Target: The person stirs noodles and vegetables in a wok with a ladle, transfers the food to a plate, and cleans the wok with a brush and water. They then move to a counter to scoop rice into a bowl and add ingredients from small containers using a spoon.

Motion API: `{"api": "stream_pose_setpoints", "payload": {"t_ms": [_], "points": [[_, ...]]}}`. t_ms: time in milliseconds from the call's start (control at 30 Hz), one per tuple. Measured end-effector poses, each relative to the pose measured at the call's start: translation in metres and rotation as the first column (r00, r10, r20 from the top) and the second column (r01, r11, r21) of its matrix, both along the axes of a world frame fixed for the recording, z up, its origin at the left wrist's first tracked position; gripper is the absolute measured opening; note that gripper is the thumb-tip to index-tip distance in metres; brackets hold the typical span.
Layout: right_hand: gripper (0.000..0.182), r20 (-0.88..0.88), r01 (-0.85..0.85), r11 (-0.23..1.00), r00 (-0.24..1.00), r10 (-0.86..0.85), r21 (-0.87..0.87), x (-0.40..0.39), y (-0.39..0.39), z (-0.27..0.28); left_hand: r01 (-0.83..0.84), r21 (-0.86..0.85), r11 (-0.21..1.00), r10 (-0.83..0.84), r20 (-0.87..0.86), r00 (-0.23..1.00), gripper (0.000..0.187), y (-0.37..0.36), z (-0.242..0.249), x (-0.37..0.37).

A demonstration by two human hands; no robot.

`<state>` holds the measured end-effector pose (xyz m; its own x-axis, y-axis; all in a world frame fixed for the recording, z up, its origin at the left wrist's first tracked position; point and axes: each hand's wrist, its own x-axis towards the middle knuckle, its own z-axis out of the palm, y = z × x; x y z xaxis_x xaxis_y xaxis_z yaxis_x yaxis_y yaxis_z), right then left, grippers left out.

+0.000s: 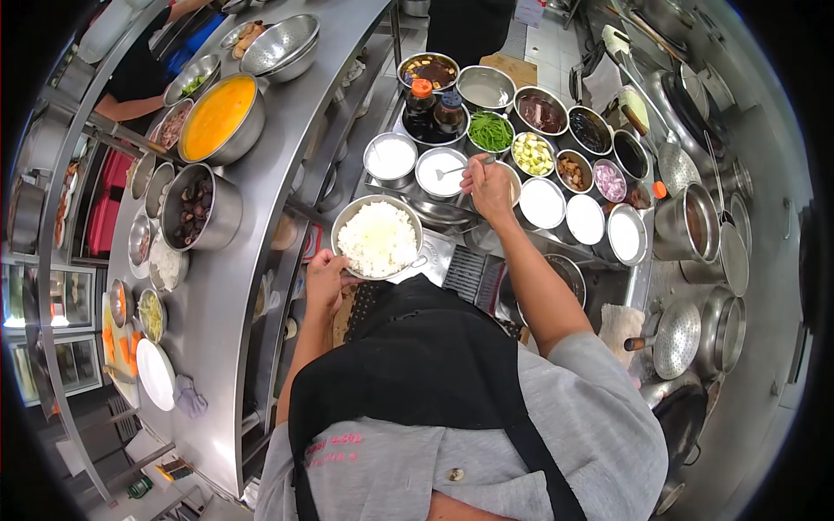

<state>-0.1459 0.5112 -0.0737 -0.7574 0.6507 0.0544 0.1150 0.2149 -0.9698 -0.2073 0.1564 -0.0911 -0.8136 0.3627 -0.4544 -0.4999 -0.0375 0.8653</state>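
Kitchen station seen from above, fisheye view. Left hand (326, 276) under the near rim of a round metal bowl of white rice (378, 236), fingers closed around the edge, bowl held just above the steel desk (228, 286) edge, in front of the black apron (426, 365). Right hand (488, 187) stretched forward over the seasoning tray, fingers clamped on the handle of a metal spoon (459, 169); spoon tip dipped into a small steel container of white powder (440, 171), probably sugar or salt, hard to tell at this size.

Beside that container, to the left, another container with white content (390, 156). Behind them two dark sauce bottles (434, 108), one with orange cap, one with dark cap. To the right a bowl of chopped green beans (491, 132), a bowl of pale diced vegetable (532, 154), a bowl of chopped red onion (609, 182), and several dark sauces further back. Three white round lids or filled containers (584, 219) in a row near the right forearm.

On the curved desk at left: large bowl of orange liquid (219, 117), pot with dark mushrooms (195, 208), stacked empty steel bowls (280, 45). Another person's arm (130, 108) at upper left, apart from the rice bowl. Perforated ladle (676, 339) at right.
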Motion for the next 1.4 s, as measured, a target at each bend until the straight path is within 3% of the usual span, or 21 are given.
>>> {"api": "stream_pose_setpoints", "payload": {"t_ms": [233,333,633,933,1033,1400], "points": [[0.028,-0.070,0.083,0.903,0.990,-0.124,-0.421,0.004,0.015,-0.025,-0.035,0.022,0.999,0.034,0.008,0.999,0.013,0.002,0.008,0.000],[0.024,-0.095,0.103,0.848,0.980,-0.177,-0.521,0.012,0.021,-0.030,-0.037,0.029,0.999,0.036,0.006,0.999,0.013,0.002,0.008,-0.003],[0.025,-0.142,0.084,0.831,0.971,-0.192,-0.550,0.041,0.021,0.009,-0.010,0.016,1.000,0.010,-0.022,1.000,0.010,0.016,0.015,-0.014],[0.023,-0.175,-0.101,0.834,0.984,0.005,-0.542,0.072,-0.020,0.074,-0.002,0.051,0.999,0.004,-0.048,0.999,0.013,0.047,0.027,-0.023],[0.023,-0.272,-0.229,0.825,0.958,0.096,-0.516,0.060,-0.042,0.086,0.025,0.057,0.998,-0.023,-0.039,0.999,0.013,0.056,0.033,-0.019],[0.025,-0.305,-0.191,0.904,0.950,0.071,-0.383,0.041,-0.036,0.085,0.022,0.103,0.994,-0.021,-0.013,1.000,0.013,0.056,0.032,-0.016]]}}
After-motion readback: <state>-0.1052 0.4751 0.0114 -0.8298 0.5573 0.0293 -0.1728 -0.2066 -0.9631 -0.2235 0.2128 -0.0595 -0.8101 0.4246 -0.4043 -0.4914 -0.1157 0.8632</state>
